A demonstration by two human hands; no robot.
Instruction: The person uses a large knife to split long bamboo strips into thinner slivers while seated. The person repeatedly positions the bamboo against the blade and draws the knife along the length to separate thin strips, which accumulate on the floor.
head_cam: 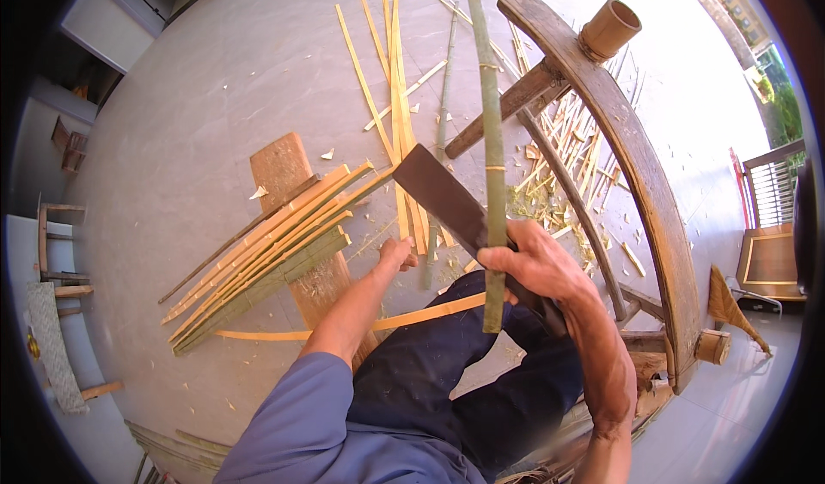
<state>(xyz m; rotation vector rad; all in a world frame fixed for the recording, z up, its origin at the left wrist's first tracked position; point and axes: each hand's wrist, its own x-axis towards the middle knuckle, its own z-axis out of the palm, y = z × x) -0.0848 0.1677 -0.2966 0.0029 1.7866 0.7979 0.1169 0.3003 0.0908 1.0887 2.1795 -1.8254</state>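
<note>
My right hand is closed around a broad-bladed splitting knife, whose dark blade points up and left. Under the thumb of that hand, a long green bamboo strip crosses over the blade. My left hand is low over the floor, fingers partly curled, at the near ends of several pale split bamboo strips. Whether it pinches one of them is hidden. Another pale bamboo strip runs across my thigh, its right end disappearing near my right hand.
On my left, a bundle of bamboo slats rests across a wooden board. A curved wooden bench on its side stands at my right, bamboo cup attached. Offcuts and shavings litter the floor behind its legs.
</note>
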